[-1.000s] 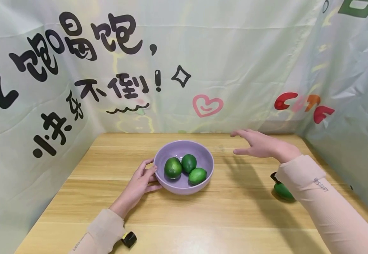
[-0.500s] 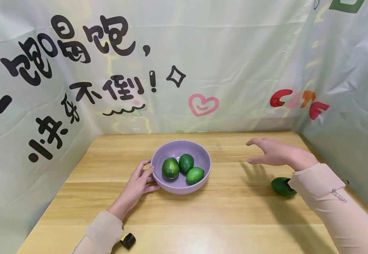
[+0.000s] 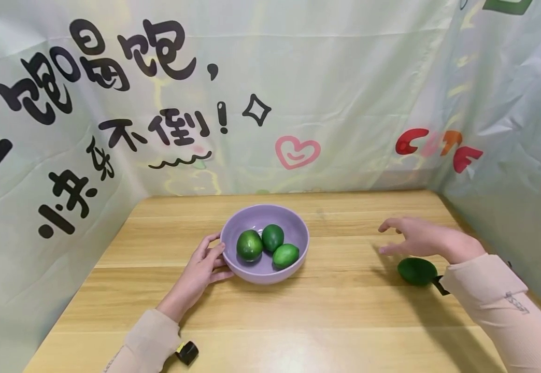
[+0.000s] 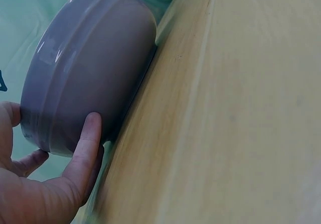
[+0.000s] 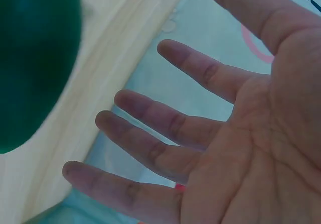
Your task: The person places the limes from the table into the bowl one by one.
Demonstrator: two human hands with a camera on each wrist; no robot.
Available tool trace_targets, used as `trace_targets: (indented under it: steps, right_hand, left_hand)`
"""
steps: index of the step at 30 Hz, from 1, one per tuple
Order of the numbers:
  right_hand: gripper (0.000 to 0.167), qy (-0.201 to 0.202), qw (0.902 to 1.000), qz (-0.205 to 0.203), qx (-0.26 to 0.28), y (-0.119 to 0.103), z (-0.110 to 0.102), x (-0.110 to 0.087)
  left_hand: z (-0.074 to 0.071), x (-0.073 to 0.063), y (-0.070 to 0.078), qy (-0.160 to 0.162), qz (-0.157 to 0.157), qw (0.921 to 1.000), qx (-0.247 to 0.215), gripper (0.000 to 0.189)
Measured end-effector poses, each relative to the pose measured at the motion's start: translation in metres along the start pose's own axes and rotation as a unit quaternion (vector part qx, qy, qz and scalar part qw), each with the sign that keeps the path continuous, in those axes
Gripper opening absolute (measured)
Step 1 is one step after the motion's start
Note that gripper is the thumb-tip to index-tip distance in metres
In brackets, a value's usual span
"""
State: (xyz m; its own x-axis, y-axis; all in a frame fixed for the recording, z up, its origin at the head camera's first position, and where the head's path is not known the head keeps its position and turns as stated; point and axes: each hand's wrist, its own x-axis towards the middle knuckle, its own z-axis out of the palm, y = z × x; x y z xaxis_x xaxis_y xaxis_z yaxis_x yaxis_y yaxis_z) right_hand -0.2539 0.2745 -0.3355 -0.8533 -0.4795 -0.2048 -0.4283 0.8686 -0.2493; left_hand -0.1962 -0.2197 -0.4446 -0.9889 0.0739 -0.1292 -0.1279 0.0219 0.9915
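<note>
A lilac bowl (image 3: 263, 272) stands on the wooden table, with three green fruits inside: a round one (image 3: 249, 245), a darker one (image 3: 272, 237) and a lime-like one (image 3: 285, 256). My left hand (image 3: 202, 267) holds the bowl's left side, thumb by the rim and fingers along the outer wall; the left wrist view shows fingers (image 4: 88, 138) against that wall. My right hand (image 3: 420, 239) hovers at the right with fingers spread and nothing in them. Just below it, another green fruit (image 3: 416, 271) lies on the table; the right wrist view shows this fruit (image 5: 35, 58) apart from the fingertips.
The wooden table (image 3: 270, 311) ends at a pale printed cloth (image 3: 354, 103) hung behind it and along both sides. Small black devices are worn at the wrists: one (image 3: 188, 353) shows by the left cuff, another (image 3: 440, 285) by the right cuff.
My right hand has moved right and lower, from beside the bowl to just above the loose green fruit. My left hand stays on the bowl. The head view has turned slightly right.
</note>
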Motion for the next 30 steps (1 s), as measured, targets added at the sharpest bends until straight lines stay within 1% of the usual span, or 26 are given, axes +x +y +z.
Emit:
trace_targets:
  steps: [9,16,20,25,27,30]
  right_hand:
    - [0.069,-0.033,0.9991,0.026,0.009,0.008,0.009,-0.007]
    - [0.067,-0.037,0.9988,0.028,0.015,0.012,0.015,-0.011]
    - [0.066,-0.045,0.9976,0.033,0.041,0.015,0.018,-0.012]
    - [0.073,-0.073,0.9901,0.076,0.093,0.016,0.021,-0.013]
    - [0.074,-0.081,0.9877,0.092,0.097,0.016,0.022,-0.014]
    - [0.074,-0.087,0.9869,0.102,0.09,0.017,0.023,-0.015]
  left_hand:
    - [0.0,-0.001,0.0,0.0,-0.002,1.0,-0.003,0.046]
    - [-0.001,0.0,0.0,-0.002,-0.002,1.0,0.0,0.046]
    - [-0.001,0.001,0.0,-0.002,-0.002,1.0,0.0,0.046]
    - [-0.001,0.0,0.0,0.0,-0.002,1.0,-0.002,0.046]
    - [-0.001,0.0,0.0,0.0,-0.002,1.0,-0.002,0.045]
    - [-0.001,0.0,0.0,-0.001,-0.002,1.0,-0.003,0.046]
